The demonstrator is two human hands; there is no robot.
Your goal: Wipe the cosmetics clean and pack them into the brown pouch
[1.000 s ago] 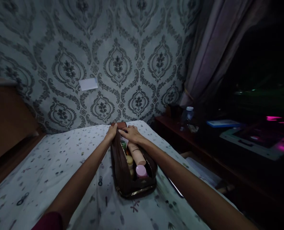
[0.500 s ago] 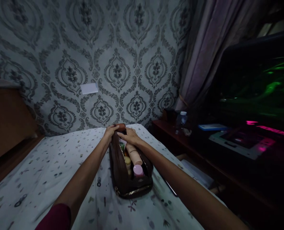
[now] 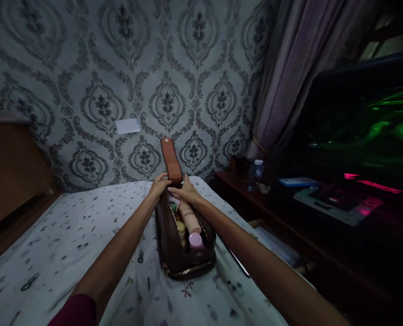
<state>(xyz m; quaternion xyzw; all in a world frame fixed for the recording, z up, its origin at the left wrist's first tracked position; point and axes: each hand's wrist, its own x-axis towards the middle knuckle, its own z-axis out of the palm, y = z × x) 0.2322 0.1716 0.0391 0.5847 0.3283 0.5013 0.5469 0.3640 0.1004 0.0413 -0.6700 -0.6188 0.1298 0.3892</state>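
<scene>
A dark brown cosmetic bag [image 3: 167,226] lies lengthwise on the bed, its zipped top gaping. Inside are a beige tube [image 3: 189,217], a jar or bottle with a pink lid [image 3: 196,240] and a yellowish container [image 3: 181,228]. From the far end of the bag an orange-brown strap [image 3: 171,160] stands up, a light snap near its tip. At that end my left hand [image 3: 159,186] grips the left side, fingers closed at the strap's base. Opposite it, my right hand [image 3: 187,191] grips the right side, thumb pointing inward; its other fingertips are partly hidden.
A patterned white sheet [image 3: 113,217] covers the bed, and a thin dark device [image 3: 239,263] lies right of the bag. On the desk at right are a bottle [image 3: 257,170], a blue-edged box [image 3: 298,181] and a lit monitor [image 3: 364,127]. A wooden cabinet [image 3: 14,167] stands left.
The strap, folded low under my fingers before, now stands upright above the bag's far end. Both hands have shifted slightly around its base; the bag has barely moved.
</scene>
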